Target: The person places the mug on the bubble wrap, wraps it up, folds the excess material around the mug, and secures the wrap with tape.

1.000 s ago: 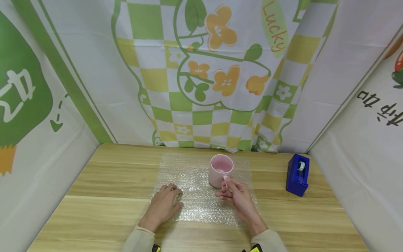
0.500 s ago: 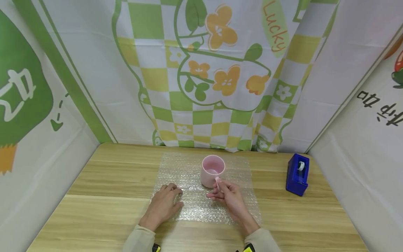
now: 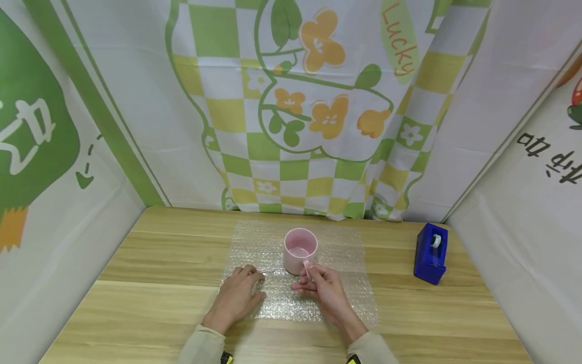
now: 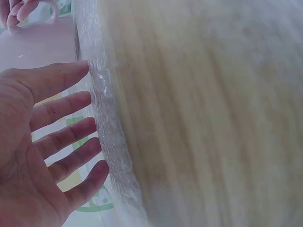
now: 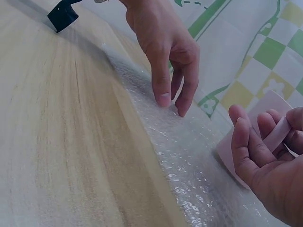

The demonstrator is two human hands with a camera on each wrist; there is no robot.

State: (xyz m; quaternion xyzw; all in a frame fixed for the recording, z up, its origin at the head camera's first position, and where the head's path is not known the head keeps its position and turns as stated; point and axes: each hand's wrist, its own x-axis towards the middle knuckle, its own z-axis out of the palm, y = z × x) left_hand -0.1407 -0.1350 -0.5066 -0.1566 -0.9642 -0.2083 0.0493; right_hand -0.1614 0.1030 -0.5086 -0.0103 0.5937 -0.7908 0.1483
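A pink mug (image 3: 294, 260) stands upright on a sheet of bubble wrap (image 3: 291, 306), its handle turned toward the person. My right hand (image 3: 329, 293) pinches that handle between thumb and fingers; the right wrist view shows the mug (image 5: 265, 106) partly hidden behind the fingers. On the left part of the bubble wrap rests my left hand (image 3: 237, 296), fingers spread and holding nothing. In the left wrist view its fingertips (image 4: 90, 125) touch the wrap, with the mug (image 4: 38, 45) beyond the thumb.
A blue tape dispenser (image 3: 429, 255) with a roll of tape stands at the right of the wooden table (image 3: 159, 263). Behind the table hangs a checkered green and yellow curtain (image 3: 291, 169). Printed cloth walls close off both sides.
My right hand has slid the mug left across the bubble wrap and slightly nearer the person, keeping hold of its handle. The left hand has stayed in place.
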